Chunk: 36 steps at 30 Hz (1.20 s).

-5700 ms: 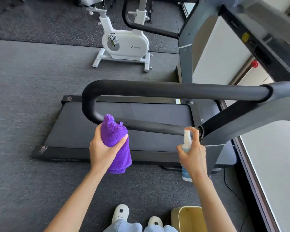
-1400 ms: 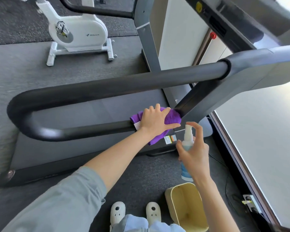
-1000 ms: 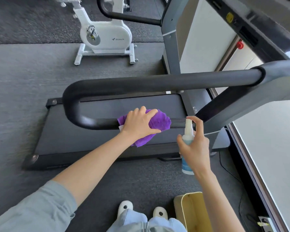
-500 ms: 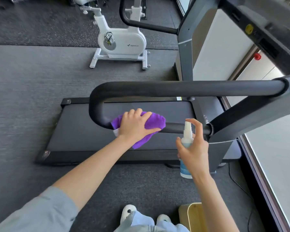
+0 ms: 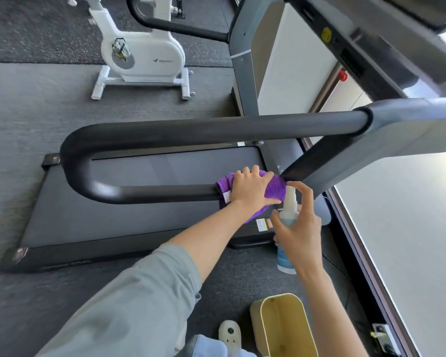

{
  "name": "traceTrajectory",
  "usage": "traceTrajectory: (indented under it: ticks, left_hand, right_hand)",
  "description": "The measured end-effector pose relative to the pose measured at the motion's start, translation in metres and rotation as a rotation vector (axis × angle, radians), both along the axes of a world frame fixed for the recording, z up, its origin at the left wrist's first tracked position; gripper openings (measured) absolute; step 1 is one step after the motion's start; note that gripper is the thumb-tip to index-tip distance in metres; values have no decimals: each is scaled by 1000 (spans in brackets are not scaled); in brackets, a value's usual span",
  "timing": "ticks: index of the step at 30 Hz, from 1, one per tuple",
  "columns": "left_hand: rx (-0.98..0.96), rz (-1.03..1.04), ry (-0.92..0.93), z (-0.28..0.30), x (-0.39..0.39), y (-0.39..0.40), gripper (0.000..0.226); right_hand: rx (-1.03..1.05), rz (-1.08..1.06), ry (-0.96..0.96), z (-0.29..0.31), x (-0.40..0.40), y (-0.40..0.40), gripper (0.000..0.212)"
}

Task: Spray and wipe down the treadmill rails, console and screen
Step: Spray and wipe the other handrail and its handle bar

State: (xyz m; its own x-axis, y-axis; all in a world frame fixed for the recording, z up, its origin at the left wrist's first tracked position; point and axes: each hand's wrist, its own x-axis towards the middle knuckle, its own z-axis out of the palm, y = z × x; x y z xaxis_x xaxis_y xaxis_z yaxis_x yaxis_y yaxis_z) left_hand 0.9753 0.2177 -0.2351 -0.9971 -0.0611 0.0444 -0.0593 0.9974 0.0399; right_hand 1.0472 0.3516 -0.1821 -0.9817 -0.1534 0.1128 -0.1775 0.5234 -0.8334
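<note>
My left hand (image 5: 251, 188) grips the purple microfiber cloth (image 5: 274, 188) round the lower handrail (image 5: 160, 194), right hand (image 5: 300, 228) wraps spray bottle (image 5: 286, 217) w/ finger on top; best wipe full length w/ firm pressure.

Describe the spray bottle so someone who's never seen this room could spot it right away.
Find the treadmill's looped black handrail and follow its lower bar right to the purple cloth under the left hand. Just right of that, the right hand holds the spray bottle upright: small, clear, bluish with a white nozzle, unlike the cream bin on the floor below.
</note>
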Motion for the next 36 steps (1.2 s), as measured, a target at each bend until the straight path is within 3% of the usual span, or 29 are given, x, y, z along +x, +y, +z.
traceTrajectory:
  ticks: [5,10,16,24,26,29,36]
  left_hand:
    - [62,-18,39,-4,2,-10,74]
    - [116,116,83,-2,39,-60,72]
    - [-5,179,292,4,101,-116,66]
    - [-3,343,446,17,156,-157,60]
    - [68,500,522,21,174,-156,59]
    - [351,748,671,25,198,-143,59]
    - [549,961,1060,24,224,-137,71]
  right_hand:
    - [24,-26,6,-4,-4,18,54]
    - [16,12,-56,-8,-3,15,53]
    - [-6,109,-71,-10,3,-7,56]
    - [-12,161,-58,-8,0,-15,59]
    - [-19,182,-63,-10,2,-17,61]
    - [-25,224,-65,-15,4,-24,60]
    - [15,308,-90,-21,8,-42,63]
